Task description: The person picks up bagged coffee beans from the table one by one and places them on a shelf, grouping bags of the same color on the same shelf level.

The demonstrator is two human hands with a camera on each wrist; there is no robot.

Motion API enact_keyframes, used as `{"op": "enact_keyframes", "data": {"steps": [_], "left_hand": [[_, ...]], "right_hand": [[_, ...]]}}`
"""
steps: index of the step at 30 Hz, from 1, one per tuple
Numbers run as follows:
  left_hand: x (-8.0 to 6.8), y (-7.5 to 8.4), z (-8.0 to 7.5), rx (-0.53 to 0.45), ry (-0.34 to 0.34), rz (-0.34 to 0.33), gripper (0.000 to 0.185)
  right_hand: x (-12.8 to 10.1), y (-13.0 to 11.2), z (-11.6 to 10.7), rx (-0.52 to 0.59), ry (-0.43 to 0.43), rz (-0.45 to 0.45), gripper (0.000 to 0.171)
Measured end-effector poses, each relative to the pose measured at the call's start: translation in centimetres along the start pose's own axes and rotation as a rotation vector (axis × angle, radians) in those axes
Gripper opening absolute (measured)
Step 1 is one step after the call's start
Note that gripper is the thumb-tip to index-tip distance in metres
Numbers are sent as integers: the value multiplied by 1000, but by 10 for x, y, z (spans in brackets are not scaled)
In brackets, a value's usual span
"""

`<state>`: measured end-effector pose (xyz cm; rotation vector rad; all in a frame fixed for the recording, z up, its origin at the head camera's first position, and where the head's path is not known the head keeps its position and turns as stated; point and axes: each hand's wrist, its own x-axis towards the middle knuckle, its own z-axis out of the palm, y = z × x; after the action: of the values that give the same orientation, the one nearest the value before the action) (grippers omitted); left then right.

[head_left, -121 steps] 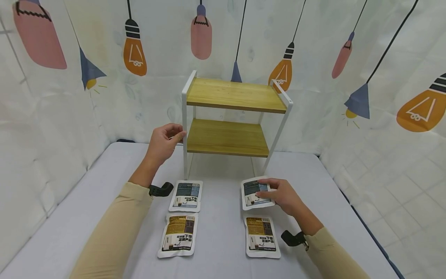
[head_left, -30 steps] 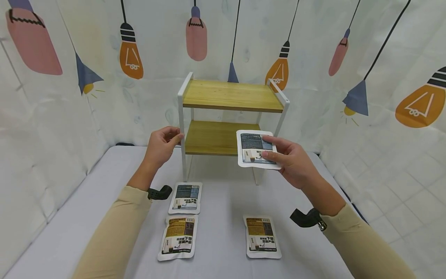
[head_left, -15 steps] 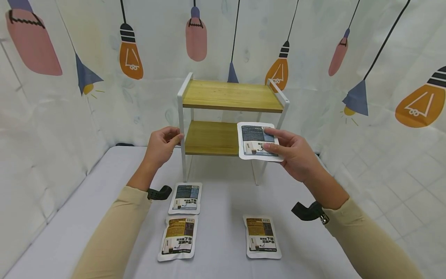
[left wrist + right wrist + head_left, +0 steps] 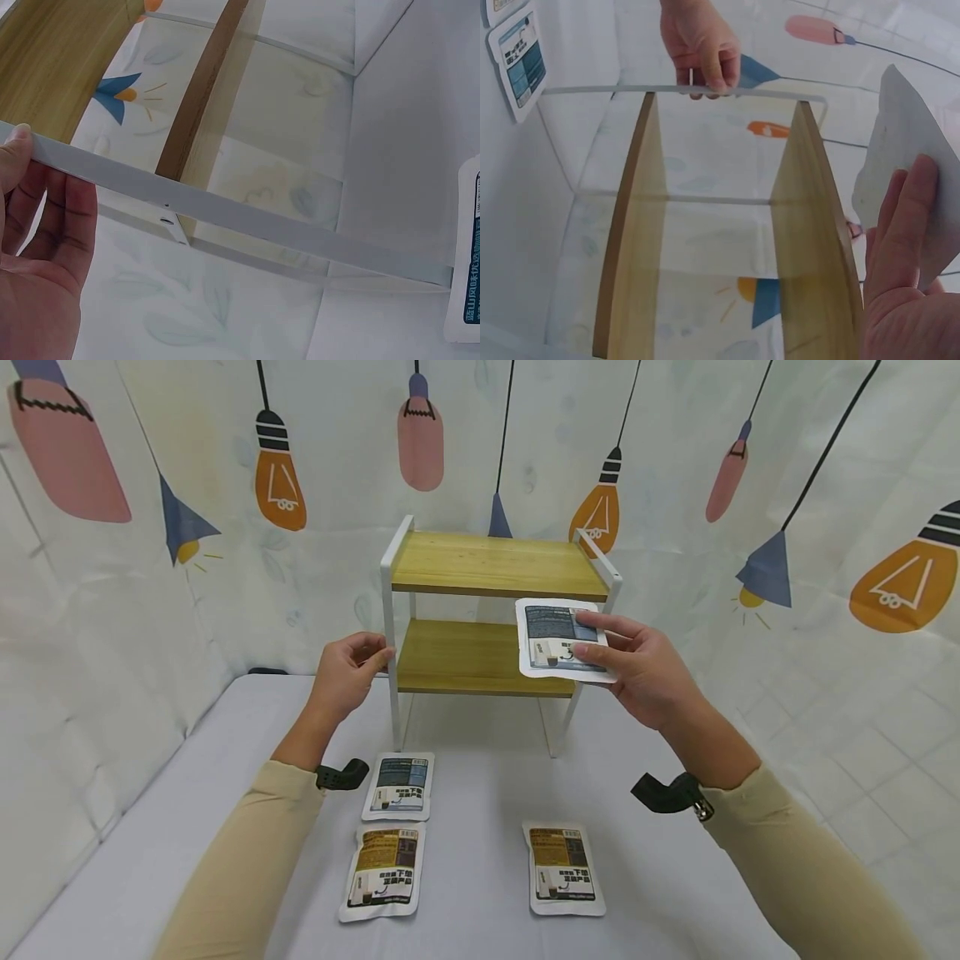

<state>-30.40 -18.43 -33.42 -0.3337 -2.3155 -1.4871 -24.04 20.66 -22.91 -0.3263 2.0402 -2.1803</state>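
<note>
A two-tier rack (image 4: 495, 560) with yellowish wooden boards and a white frame stands at the back of the table. My left hand (image 4: 347, 672) pinches its left front post (image 4: 389, 610); in the left wrist view the thumb lies on one side of that post (image 4: 255, 217) and the fingers curl behind. At the rack's right side, my right hand (image 4: 648, 672) holds a white sealed pouch (image 4: 553, 639) with a blue-grey label by its right edge. It is raised in front of the gap between both boards. The right wrist view shows the pouch's plain back (image 4: 900, 142).
Another blue-labelled pouch (image 4: 399, 787) lies before the rack's left leg, a brown-labelled pouch (image 4: 384, 872) just below it. To the right lies a second brown-labelled pouch (image 4: 564, 870). A curtain (image 4: 337, 577) printed with lamps hangs behind the white-covered table (image 4: 472, 860).
My right hand has lifted the blue-labelled pouch off the table and raised it, still rising over the last second, to just below the upper board's front edge. My left hand stays on the post.
</note>
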Motion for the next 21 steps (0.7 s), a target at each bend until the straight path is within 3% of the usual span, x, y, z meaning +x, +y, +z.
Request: {"op": "enact_keyframes", "data": {"steps": [21], "left_hand": [[1, -3, 2, 10, 7, -35, 35]], "right_hand": [[25, -13, -5, 6, 54, 3, 57]]}}
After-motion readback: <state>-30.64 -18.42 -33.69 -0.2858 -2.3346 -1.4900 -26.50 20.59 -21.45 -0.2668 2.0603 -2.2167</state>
